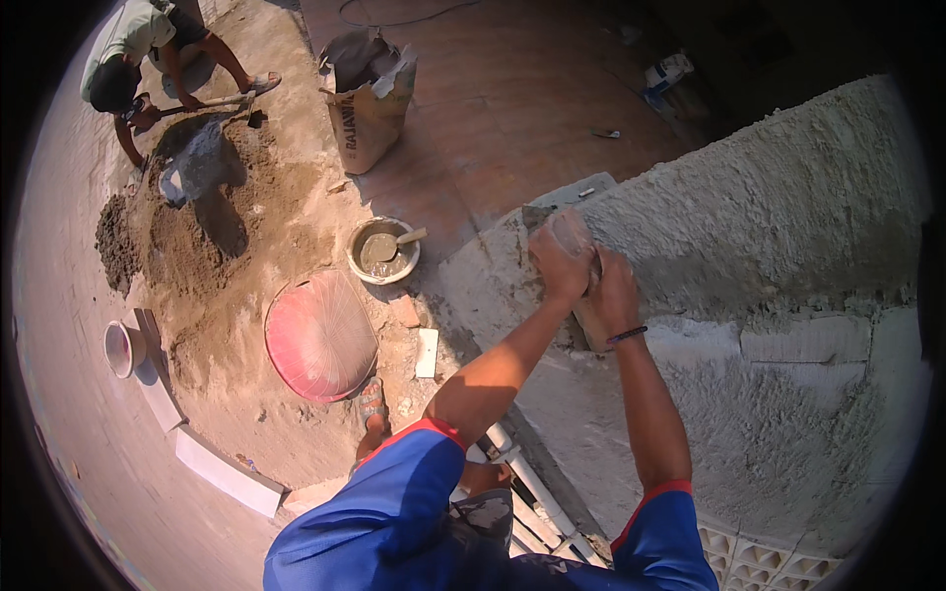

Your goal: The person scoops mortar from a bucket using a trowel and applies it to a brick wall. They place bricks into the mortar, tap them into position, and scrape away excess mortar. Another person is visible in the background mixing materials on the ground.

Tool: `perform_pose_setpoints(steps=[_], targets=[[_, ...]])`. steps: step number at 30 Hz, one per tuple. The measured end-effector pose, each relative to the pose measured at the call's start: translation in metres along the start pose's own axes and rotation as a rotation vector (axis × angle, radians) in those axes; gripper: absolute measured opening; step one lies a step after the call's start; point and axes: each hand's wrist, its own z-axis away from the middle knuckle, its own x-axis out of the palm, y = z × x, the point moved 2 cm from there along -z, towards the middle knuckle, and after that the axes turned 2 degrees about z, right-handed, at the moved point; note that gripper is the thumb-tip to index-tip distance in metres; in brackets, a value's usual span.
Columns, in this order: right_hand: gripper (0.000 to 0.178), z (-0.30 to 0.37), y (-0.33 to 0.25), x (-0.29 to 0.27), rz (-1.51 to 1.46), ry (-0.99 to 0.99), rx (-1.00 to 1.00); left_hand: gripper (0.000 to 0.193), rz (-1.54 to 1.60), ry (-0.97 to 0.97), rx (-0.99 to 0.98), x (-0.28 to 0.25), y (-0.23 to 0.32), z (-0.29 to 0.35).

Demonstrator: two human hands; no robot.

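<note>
My left hand (562,264) and my right hand (615,294) are close together at the end of a rough, mortar-covered wall (749,217). Between my wrists shows a narrow light-brown board (591,327), standing along the wall end. The fingers of my right hand close around its upper part. Also closed, my left hand sits slightly higher, next to the wall's top corner; what lies in its fingers is hidden. A dark band circles my right wrist.
Left of me stand a bucket (361,264) with wet mix and a trowel, and a dusty red rounded tub (320,337). Farther off are an open paper sack (371,118), a sand heap (192,241) and a bent-over person (133,49) holding a long-handled tool. White pipes (537,483) run below me.
</note>
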Motion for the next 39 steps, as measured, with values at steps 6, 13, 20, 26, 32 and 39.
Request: perform_pose_setpoints(steps=[6, 13, 20, 26, 32, 39], targets=[[0.037, 0.001, 0.002, 0.005, 0.04, 0.02, -0.027, 0.07, 0.084, 0.045, 0.028, 0.003, -0.01, 0.006], [0.039, 0.002, -0.007, 0.001, 0.058, 0.005, -0.003, 0.069, 0.017, 0.049, 0.07, 0.001, -0.012, 0.006], [0.041, 0.005, -0.003, 0.005, 0.06, -0.025, 0.031, 0.072, 0.005, 0.031, 0.045, -0.003, -0.008, 0.008], [0.039, 0.002, -0.007, 0.005, 0.075, -0.017, 0.028, 0.072, 0.032, 0.032, 0.086, 0.005, -0.017, 0.002], [0.038, -0.002, -0.021, -0.02, -0.172, -0.069, -0.026, 0.058, 0.131, -0.014, 0.034, -0.019, -0.004, -0.021], [0.053, -0.036, -0.064, -0.067, 0.114, 0.072, -0.446, 0.036, 0.546, -0.824, -0.511, -0.072, 0.037, -0.093]])
